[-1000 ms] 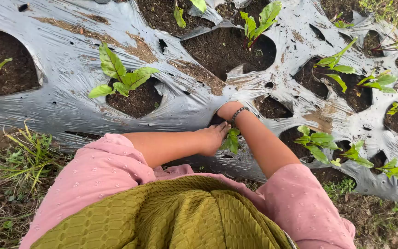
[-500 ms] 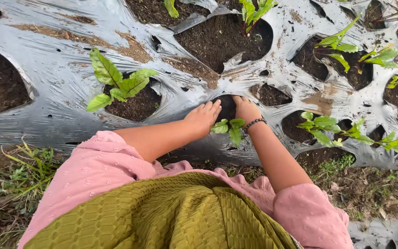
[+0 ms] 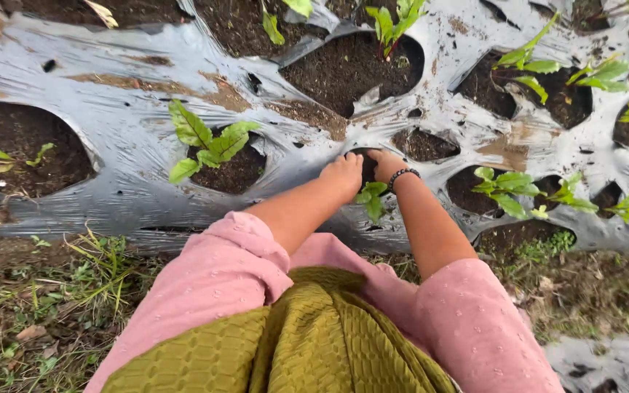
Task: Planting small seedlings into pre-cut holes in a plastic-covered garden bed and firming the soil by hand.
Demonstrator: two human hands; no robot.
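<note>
As seen from the head camera, both hands are pressed down together at one small planting hole [image 3: 367, 161] in the silver plastic mulch sheet [image 3: 111, 102]. The left hand [image 3: 343, 173] is laid palm down with its fingers spread flat at the hole's near-left edge; nothing is gripped by it. The right hand [image 3: 386, 164], marked by a dark beaded bracelet [image 3: 402, 175] at the wrist, is set just beside it, fingers bent down towards the soil; whether anything is gripped under them cannot be told. A small green seedling [image 3: 371, 199] is seen between the two wrists, its leaves lying just below the hands. To the left, a larger leafy seedling [image 3: 209, 143] is rooted in its own soil hole, well apart from the hands. More seedlings [image 3: 507, 185] are set in holes to the right. Pink sleeves [image 3: 216, 280] and an olive knitted cloth [image 3: 307, 342] fill the lower part of the view, with grass [image 3: 52, 291] at the sheet's near edge.
</note>
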